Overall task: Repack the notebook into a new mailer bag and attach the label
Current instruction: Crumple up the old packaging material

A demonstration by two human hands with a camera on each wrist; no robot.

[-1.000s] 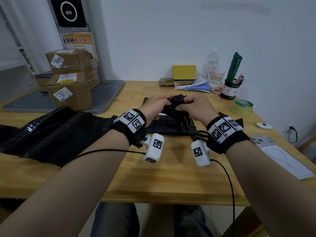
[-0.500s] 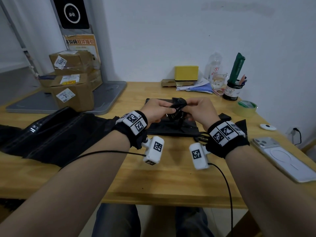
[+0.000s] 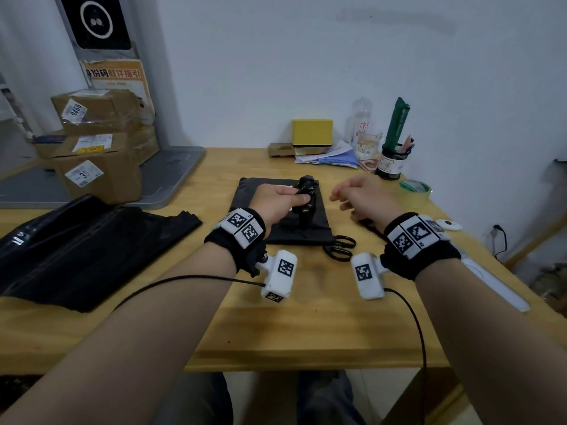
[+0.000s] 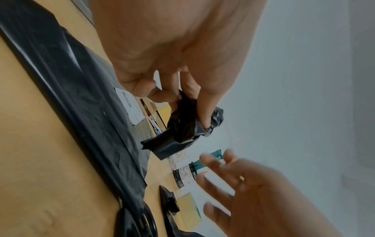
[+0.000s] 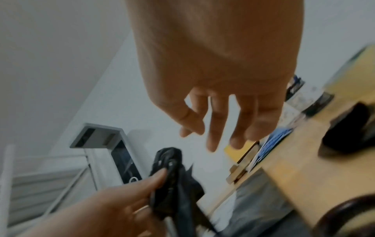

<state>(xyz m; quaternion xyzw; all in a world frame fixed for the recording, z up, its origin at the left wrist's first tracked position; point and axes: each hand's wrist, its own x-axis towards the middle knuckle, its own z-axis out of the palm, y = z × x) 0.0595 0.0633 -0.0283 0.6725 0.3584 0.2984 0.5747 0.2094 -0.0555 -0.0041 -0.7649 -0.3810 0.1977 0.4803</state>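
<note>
My left hand (image 3: 285,199) pinches a crumpled wad of black plastic (image 3: 306,194) and holds it upright over a flat black mailer bag (image 3: 316,233) lying mid-table. In the left wrist view the thumb and fingers (image 4: 202,112) clamp the wad (image 4: 188,128). My right hand (image 3: 352,194) hovers to the right of the wad with loosely spread fingers and holds nothing; the right wrist view shows the fingers (image 5: 213,136) apart above the wad (image 5: 170,176). No bare notebook or label is visible.
Black scissors (image 3: 340,248) lie at the flat bag's near right corner. A pile of black mailer bags (image 3: 86,240) covers the left of the table (image 3: 306,326), with cardboard boxes (image 3: 92,167) behind. A tape roll (image 3: 414,193), pen cup (image 3: 392,161) and phone (image 3: 491,280) sit on the right.
Both hands were squeezing the black wad together. My right hand has let go and moved off to the right, while my left hand keeps the wad.
</note>
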